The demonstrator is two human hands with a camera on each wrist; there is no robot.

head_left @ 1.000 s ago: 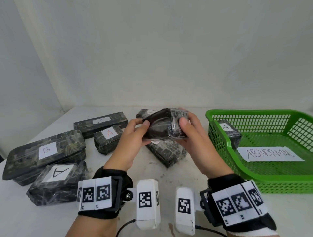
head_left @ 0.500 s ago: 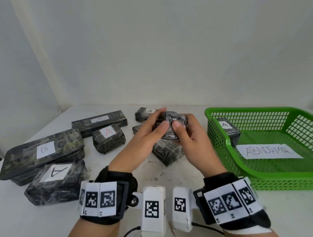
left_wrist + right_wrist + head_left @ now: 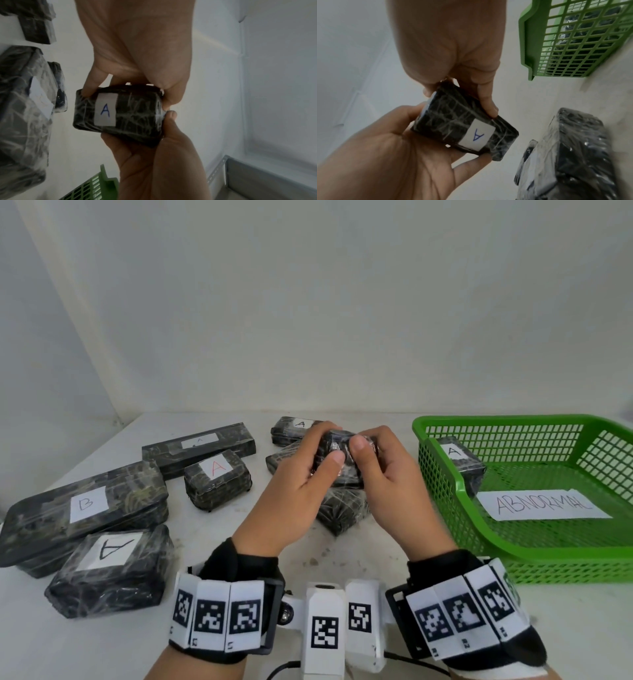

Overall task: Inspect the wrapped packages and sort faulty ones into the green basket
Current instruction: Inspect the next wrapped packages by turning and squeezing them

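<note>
White table (image 3: 239,645) against a plain wall. Left side: wrapped packs, the B pack (image 3: 85,505) near the left edge, A packs beside it. Mid-table, lifted clear of the surface: left hand (image 3: 294,501) and right hand (image 3: 387,491) both grasp one small pack (image 3: 337,470), thumbs pinching its near face, blue A label facing away. Right edge: basket (image 3: 534,559), one A pack already inside by the ABNORMAL sign (image 3: 544,505). Looks like the inspection step. Next: judge the wrap, faulty goes right into the basket.
</note>
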